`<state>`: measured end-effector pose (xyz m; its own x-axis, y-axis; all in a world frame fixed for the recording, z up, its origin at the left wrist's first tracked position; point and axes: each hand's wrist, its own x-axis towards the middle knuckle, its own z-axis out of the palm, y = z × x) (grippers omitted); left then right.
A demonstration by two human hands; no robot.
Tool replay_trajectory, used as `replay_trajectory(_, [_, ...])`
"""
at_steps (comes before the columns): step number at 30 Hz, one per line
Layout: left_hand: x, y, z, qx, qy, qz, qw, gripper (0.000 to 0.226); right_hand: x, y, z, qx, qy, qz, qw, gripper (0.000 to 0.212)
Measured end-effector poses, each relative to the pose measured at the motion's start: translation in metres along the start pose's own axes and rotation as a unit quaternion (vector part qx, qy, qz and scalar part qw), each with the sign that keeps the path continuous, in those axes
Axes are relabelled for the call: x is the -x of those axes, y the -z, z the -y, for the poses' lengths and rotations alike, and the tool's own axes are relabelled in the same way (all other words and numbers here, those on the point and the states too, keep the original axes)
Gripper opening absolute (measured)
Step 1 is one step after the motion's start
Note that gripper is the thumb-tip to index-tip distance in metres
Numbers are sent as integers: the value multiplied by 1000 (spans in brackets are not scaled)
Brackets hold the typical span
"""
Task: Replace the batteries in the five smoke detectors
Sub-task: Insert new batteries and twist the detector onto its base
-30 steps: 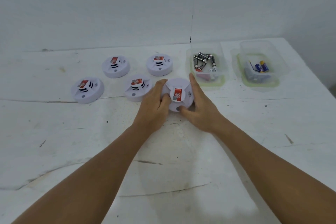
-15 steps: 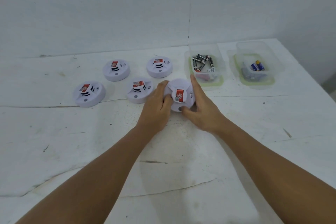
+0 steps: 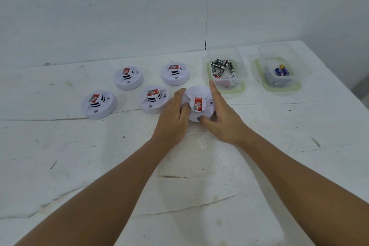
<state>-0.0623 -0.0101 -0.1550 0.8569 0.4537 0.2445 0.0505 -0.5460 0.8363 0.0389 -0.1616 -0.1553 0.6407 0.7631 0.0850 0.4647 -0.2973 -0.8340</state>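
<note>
Both hands grip white round detector [image 3: 197,104], red-labelled.

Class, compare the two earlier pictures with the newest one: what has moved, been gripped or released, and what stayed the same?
Hardly anything changed. Both hands, left hand and right hand, keep gripping the same smoke detector by its rim; no clear turn or lift shows. Nothing was let go. The other four detectors, the battery tray and the second tray lie as before; only the camera view shifted slightly.

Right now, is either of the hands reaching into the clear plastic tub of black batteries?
No: the left hand and right hand both grip the round white smoke detector on the table.
</note>
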Motion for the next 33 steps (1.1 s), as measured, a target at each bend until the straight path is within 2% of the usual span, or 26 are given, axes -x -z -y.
replay_trajectory(17, [1, -1, 1, -3, 7, 1, 1000, 40, 0, -1, -2, 0, 10, 4, 1000, 106])
replay_trajectory(33, [2, 0, 0, -12, 14, 1, 1000, 39, 0, -1, -1, -7, -30, 5, 1000, 99])
